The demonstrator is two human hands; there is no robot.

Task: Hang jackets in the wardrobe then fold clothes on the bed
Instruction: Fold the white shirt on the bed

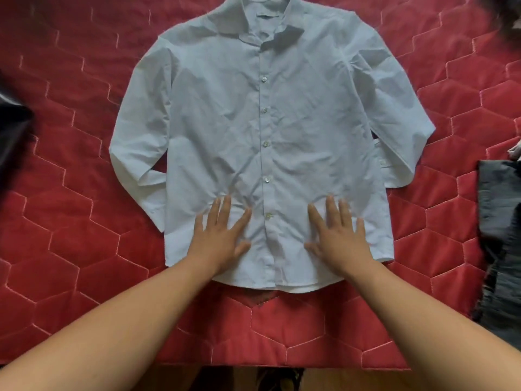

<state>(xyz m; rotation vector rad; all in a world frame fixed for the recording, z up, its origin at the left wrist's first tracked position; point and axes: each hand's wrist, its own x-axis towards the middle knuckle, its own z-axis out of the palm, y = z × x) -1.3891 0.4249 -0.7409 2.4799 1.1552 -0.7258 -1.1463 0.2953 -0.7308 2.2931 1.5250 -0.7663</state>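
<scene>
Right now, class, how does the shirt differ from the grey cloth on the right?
The shirt is pale and spread flat, buttons up; the grey cloth is dark and bunched. The left hand and right hand press flat on the shirt; nothing touches the cloth. Both lie on the red quilt.

Left hand (222, 237) and right hand (337, 235) flat, fingers spread, forearms extended.

Pale blue buttoned shirt (262, 131) flat, front up, on red quilted bed (70, 235).
</scene>
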